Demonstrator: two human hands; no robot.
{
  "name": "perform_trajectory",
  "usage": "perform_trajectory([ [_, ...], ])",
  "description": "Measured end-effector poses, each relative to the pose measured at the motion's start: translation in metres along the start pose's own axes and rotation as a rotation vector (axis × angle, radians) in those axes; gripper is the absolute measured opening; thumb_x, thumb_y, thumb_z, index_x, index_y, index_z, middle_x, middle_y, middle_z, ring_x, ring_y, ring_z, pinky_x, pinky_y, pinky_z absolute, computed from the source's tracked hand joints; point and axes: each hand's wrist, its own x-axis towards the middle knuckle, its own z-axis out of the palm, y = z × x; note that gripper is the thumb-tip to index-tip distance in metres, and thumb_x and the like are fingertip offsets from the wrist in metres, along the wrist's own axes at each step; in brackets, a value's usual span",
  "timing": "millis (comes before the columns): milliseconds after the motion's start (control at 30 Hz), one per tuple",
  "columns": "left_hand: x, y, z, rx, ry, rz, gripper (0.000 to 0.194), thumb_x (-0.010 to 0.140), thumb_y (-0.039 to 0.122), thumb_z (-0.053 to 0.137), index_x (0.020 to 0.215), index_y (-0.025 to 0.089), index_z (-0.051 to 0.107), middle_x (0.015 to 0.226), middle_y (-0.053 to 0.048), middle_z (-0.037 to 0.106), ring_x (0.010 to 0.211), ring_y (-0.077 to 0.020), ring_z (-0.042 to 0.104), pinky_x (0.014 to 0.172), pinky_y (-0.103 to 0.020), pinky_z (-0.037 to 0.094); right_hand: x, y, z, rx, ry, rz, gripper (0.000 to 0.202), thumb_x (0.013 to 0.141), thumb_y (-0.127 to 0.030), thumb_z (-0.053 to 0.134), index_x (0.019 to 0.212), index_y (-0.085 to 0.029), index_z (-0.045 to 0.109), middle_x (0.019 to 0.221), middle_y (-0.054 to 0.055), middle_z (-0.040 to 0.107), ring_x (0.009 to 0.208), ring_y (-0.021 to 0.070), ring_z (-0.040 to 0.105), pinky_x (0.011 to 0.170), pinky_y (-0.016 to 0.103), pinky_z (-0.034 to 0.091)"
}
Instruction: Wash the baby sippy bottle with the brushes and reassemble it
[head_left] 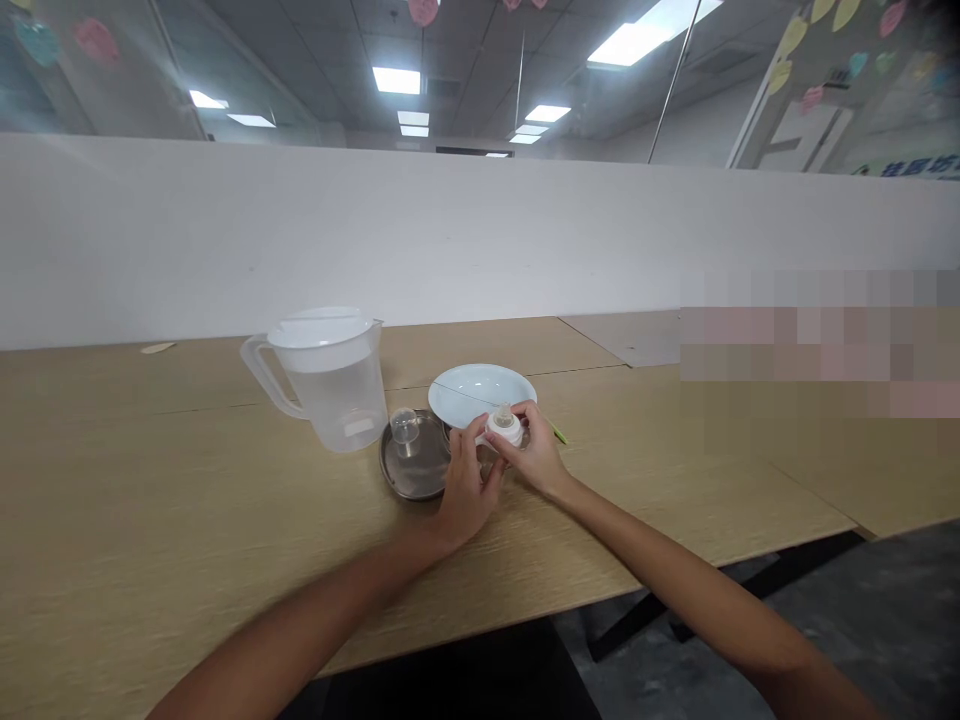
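Between my two hands is a baby bottle point(504, 430), with a white collar ring and a pale translucent teat pointing up. The fingers of my right hand point(541, 455) are closed round the collar from the right side. My left hand point(466, 490) grips the bottle lower down from the left, and the fingers hide most of its body. Just left of my left hand lies a round metal tray point(420, 475), partly covered by that hand. A clear plastic cap point(405, 430) stands on the tray. Behind the hands sits a white bowl point(484, 383).
A translucent lidded pitcher point(336, 390) stands left of the tray. A thin yellow-green stick point(559, 433) pokes out right of the bowl. Farther left, a flat tan piece point(158, 348) lies near the white wall point(420, 240). The wooden table's point(675, 520) front edge runs below my forearms.
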Motion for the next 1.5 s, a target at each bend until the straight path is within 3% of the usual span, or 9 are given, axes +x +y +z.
perform_trajectory([
  [167,0.025,-0.013,-0.015,-0.229,0.295,-0.231,0.044,0.079,0.029,0.054,0.12,0.019,0.041,0.098,-0.006,0.05,0.09,-0.0177,0.052,0.079,-0.03,0.044,0.001,0.007,-0.004,-0.07,-0.065,-0.108,0.037,0.075,-0.045,0.063,0.097,-0.018,0.051,0.09,0.005,0.055,0.081,0.0188,0.051,0.072,0.032,0.042],
  [267,0.05,-0.032,-0.044,0.008,0.493,-0.21,0.029,0.08,0.023,0.046,0.109,0.019,0.05,0.099,-0.005,0.052,0.093,-0.0181,0.051,0.086,-0.033,0.041,0.002,0.009,-0.004,-0.066,-0.073,-0.131,0.038,0.076,-0.046,0.062,0.1,-0.019,0.051,0.094,0.005,0.055,0.084,0.0194,0.052,0.074,0.032,0.042],
  [467,0.062,-0.069,-0.08,0.873,-0.156,-0.127,0.035,0.072,0.014,0.05,0.107,0.01,0.053,0.101,-0.014,0.052,0.096,-0.0278,0.049,0.085,-0.041,0.041,0.002,0.006,-0.004,-0.06,-0.092,-0.15,0.037,0.077,-0.046,0.061,0.1,-0.019,0.05,0.092,0.005,0.055,0.082,0.0192,0.052,0.073,0.032,0.043],
  [600,0.061,-0.058,-0.074,0.874,-0.141,-0.068,0.042,0.071,0.006,0.049,0.113,0.01,0.048,0.104,-0.014,0.048,0.097,-0.0262,0.049,0.083,-0.038,0.043,0.001,0.008,-0.003,-0.053,-0.078,-0.133,0.04,0.075,-0.047,0.062,0.101,-0.018,0.05,0.095,0.007,0.055,0.084,0.0201,0.052,0.074,0.034,0.044],
  [767,0.069,0.017,-0.063,0.48,0.188,0.145,0.04,0.07,0.028,0.068,0.102,0.016,0.046,0.101,-0.008,0.047,0.096,-0.0219,0.05,0.085,-0.035,0.045,-0.002,0.015,0.0,-0.026,-0.05,-0.051,0.061,0.071,-0.047,0.066,0.118,-0.018,0.044,0.098,0.007,0.055,0.086,0.0205,0.053,0.078,0.036,0.045],
  [900,0.061,0.052,-0.041,0.262,0.03,0.315,0.038,0.078,0.03,0.063,0.11,0.02,0.047,0.115,-0.006,0.049,0.109,-0.0186,0.048,0.096,-0.031,0.041,-0.002,0.014,0.001,0.0,-0.036,-0.082,0.061,0.073,-0.045,0.064,0.121,-0.017,0.04,0.105,0.009,0.054,0.092,0.0222,0.053,0.081,0.038,0.045],
  [1033,0.049,0.037,-0.02,0.225,-0.158,0.33,0.037,0.086,0.019,0.047,0.122,0.023,0.045,0.128,-0.006,0.046,0.12,-0.0175,0.043,0.103,-0.032,0.036,-0.002,0.011,0.0,0.026,-0.027,-0.116,0.068,0.072,-0.044,0.063,0.127,-0.016,0.034,0.117,0.013,0.05,0.1,0.0251,0.052,0.084,0.04,0.045],
  [1267,0.033,0.015,-0.008,0.086,-0.072,0.141,0.049,0.086,0.026,0.047,0.133,0.024,0.035,0.141,-0.009,0.033,0.125,-0.0221,0.038,0.096,-0.034,0.042,-0.005,0.01,-0.002,-0.13,-0.04,-0.207,0.073,0.078,-0.044,0.057,0.138,-0.016,0.026,0.118,0.014,0.052,0.1,0.0272,0.055,0.084,0.043,0.046],
  [1500,0.028,0.018,-0.006,-0.047,-0.04,-0.104,0.054,0.081,0.031,0.055,0.132,0.023,0.038,0.113,-0.007,0.059,0.082,-0.0163,0.06,0.079,-0.031,0.049,-0.004,0.005,-0.002,-0.191,-0.046,-0.228,0.064,0.08,-0.046,0.057,0.134,-0.019,0.034,0.123,0.013,0.051,0.109,0.0273,0.052,0.09,0.043,0.044],
])
